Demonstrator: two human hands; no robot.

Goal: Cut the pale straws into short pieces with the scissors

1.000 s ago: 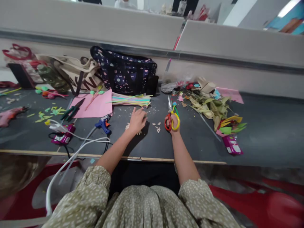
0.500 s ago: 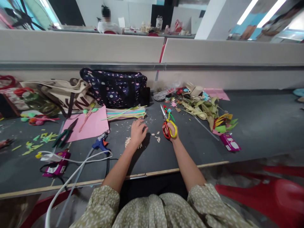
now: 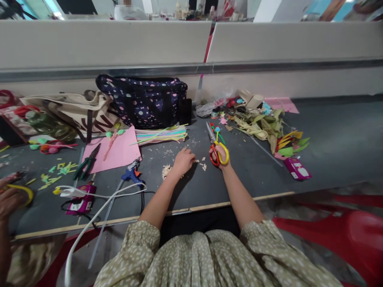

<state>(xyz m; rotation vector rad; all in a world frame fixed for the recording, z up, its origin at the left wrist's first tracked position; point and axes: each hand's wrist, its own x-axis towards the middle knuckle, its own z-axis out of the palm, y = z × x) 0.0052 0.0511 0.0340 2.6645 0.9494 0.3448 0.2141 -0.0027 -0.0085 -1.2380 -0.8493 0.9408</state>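
My right hand (image 3: 222, 154) is wrapped round the red and yellow handles of a pair of scissors (image 3: 213, 137). Its blades point away from me and lie nearly closed. My left hand (image 3: 184, 161) rests low over the dark table with the fingertips drawn together at a small pale piece (image 3: 197, 161). More loose pale pieces (image 3: 204, 166) lie between the two hands. Beside my left wrist is a pile of similar bits (image 3: 166, 171), partly hidden by the forearm. Just beyond the scissors sits a small red, blue and green craft piece (image 3: 218, 129).
Coloured pipe cleaners (image 3: 163, 134) lie before a dark patterned bag (image 3: 143, 103). On the left are a pink sheet (image 3: 127, 145), pliers (image 3: 86, 165), a glue gun (image 3: 131, 173) and its cable. Dried husks (image 3: 260, 123) lie right. Another person's hand (image 3: 10, 199) holds something yellow at far left.
My left hand has moved right to the loose pale pieces, and its fingers have drawn together. The scissors stay in my right hand. Another person's hand has come in at far left. The view tilts lower.
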